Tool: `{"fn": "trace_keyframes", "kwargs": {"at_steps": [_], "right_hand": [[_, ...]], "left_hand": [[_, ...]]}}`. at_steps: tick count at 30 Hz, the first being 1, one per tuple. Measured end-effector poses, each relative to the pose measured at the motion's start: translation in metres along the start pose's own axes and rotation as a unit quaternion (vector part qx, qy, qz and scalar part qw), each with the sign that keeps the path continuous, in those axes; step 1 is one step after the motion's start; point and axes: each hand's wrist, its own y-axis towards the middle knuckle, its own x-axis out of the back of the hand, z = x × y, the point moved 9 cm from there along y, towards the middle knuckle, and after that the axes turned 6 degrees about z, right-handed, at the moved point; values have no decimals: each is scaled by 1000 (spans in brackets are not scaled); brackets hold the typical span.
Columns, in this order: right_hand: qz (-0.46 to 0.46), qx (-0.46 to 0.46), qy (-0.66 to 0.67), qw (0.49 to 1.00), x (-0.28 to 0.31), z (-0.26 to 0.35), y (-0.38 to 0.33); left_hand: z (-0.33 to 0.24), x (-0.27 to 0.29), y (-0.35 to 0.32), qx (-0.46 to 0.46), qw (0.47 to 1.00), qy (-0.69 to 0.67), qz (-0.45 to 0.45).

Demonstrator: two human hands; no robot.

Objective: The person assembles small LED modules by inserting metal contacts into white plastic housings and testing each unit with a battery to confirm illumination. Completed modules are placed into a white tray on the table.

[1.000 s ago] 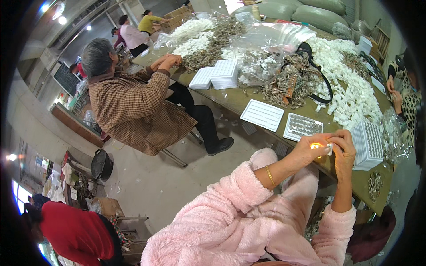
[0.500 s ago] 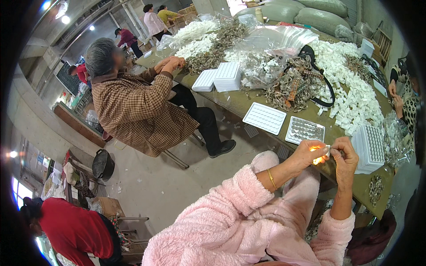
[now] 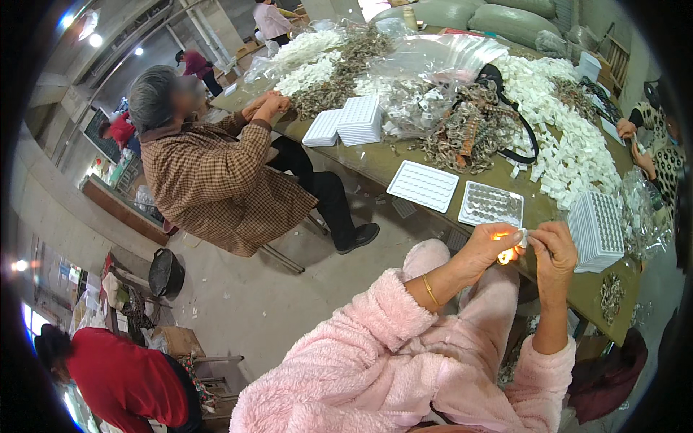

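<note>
Over my lap at the table's near edge, my left hand (image 3: 489, 252) and my right hand (image 3: 554, 252) meet, fingertips almost touching. Between them they pinch a small white plastic piece (image 3: 523, 238), partly covered by the fingers. A bright orange glow (image 3: 507, 251) lights the inside of my left hand; its source is too hidden to name. Just beyond the hands lies a white tray (image 3: 468, 213) with rows of small greyish pieces in its hollows. A second white tray (image 3: 422, 186), its hollows bare, lies to the left of it. Right of my right hand stands a tall stack of white trays (image 3: 593, 232).
Loose white pieces (image 3: 570, 159) and a tangled heap of small metallic-looking parts (image 3: 469, 133) cover much of the table (image 3: 361, 160). More trays (image 3: 359, 119) are stacked farther left. A person in a checked coat (image 3: 216, 180) sits at the left; another person's hands (image 3: 637, 144) work at the right.
The whole view has shifted slightly. My hands stay together around the white piece, with only small finger movements. The glow in my left hand persists.
</note>
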Motion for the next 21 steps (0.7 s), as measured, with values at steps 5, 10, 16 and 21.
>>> {"fn": "trace_keyframes", "kwargs": {"at_steps": [5,10,16,21], "right_hand": [[-24,40,-40,998,-2,7,-2],[-16,-40,65,997,-2,-10,-4],[20,-102,187,977,-4,-25,-2],[68,-118,190,972,-9,-23,-3]], "left_hand": [[2,-2,-3,20,999,-40,2],[-1,-4,-3,11,1000,-3,7],[1,-4,0,14,1000,19,15],[5,-4,0,22,999,5,28]]}}
